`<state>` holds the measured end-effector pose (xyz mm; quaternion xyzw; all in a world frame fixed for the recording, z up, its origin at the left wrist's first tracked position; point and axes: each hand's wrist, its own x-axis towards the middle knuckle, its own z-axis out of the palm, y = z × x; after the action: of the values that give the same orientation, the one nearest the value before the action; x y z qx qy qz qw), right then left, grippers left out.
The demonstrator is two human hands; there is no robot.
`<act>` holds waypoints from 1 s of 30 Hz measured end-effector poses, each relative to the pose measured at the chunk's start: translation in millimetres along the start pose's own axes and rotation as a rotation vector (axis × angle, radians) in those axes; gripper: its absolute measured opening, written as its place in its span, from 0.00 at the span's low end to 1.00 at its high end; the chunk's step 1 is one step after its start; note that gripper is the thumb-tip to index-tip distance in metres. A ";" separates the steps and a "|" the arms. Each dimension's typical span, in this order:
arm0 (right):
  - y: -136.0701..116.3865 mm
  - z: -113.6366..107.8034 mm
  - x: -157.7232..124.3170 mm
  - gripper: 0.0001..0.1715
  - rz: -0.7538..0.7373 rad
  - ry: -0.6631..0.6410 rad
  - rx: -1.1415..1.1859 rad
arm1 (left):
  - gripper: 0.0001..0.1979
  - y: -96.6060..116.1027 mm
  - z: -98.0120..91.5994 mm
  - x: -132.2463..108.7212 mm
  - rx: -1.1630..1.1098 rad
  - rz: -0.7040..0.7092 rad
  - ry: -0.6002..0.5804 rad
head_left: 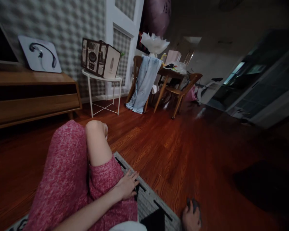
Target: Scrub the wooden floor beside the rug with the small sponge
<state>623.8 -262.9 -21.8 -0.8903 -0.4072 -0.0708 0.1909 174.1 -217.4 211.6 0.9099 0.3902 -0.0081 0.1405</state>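
- The wood cabinet is far past the rug, over on the left.
- Pink pants cover the legs of the person, who sits on the rug. One knee is bent up high.
- The small white table stands past the rug too, with a brown box on top.
- The left hand lies flat by the rug's edge, on the pink pants. Its fingers are spread, and I see nothing in it.
- Blue jeans hang from a chair, well past the rug.
- The right hand is just off the rug's right corner. Its fingers bend over a small dark grey thing and seem to grip it. I can't tell if it touches the floor.
- To hold it well, I think the fingers should wrap both sides, with a soft squeeze and a loose wrist.
- The small dark grey thing seems to run long ways with the hand, fingertips toward wrist. The far end seems to point away from the person. Much is hidden, so I can't tell its front.
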 end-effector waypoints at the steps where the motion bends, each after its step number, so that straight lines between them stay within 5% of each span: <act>1: 4.6 -0.8 -1.8 0.35 0.047 0.054 0.005 | 0.29 0.0 0.5 0.2 0.005 0.000 -0.001; 4: -9.9 4.0 -9.0 0.34 0.167 0.201 0.021 | 0.29 0.1 0.9 0.8 0.005 -0.007 -0.017; 9: -91.9 22.7 -27.3 0.35 0.194 0.199 0.064 | 0.30 -1.6 2.2 1.7 -0.007 -0.005 -0.038; 15: -217.3 41.6 -84.9 0.34 -0.320 -0.122 0.180 | 0.29 -1.1 -1.8 0.9 0.001 -0.010 -0.057; 19: -264.6 45.5 -101.8 0.32 -0.544 -0.295 0.199 | 0.30 0.5 -3.4 0.1 -0.021 -0.035 -0.071; 24: -233.4 37.7 -64.2 0.32 -0.689 -0.350 0.224 | 0.30 -2.4 1.9 -0.4 -0.017 -0.026 -0.036; 30: -87.1 12.2 6.8 0.36 -0.281 -0.205 0.112 | 0.29 -3.3 5.5 1.5 0.009 -0.011 -0.032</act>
<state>562.4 -201.4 -6.5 -0.8154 -0.5480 0.0171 0.1859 173.4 -215.6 205.3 0.9081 0.3929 -0.0255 0.1426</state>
